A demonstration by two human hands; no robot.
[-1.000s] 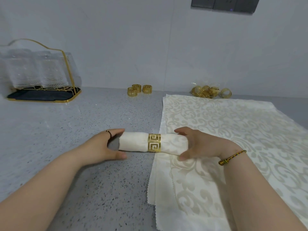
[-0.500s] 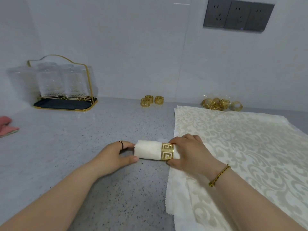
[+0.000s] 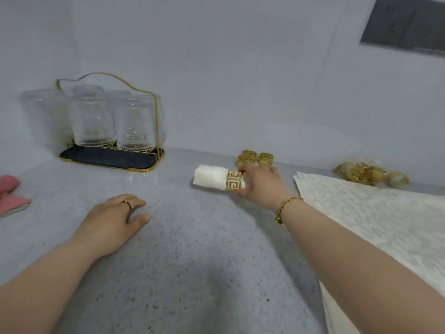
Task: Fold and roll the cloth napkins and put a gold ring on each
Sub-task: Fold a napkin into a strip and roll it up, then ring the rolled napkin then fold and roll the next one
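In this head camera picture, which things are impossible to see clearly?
- Right end of the rolled white napkin: hidden by the right hand.
- Loose gold rings in the pile: blurred, count unclear.
- Pink cloth: cut off by the left edge.

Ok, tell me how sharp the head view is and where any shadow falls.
Head view: soft motion blur throughout, worst on the wall socket panel; the right hand gripping the rolled napkin is smeared, though the gold ring pattern stays readable. Wide-angle bending curves the counter edge. A broad dim shadow lies on the counter between the forearms; lighting is otherwise flat, without glare.
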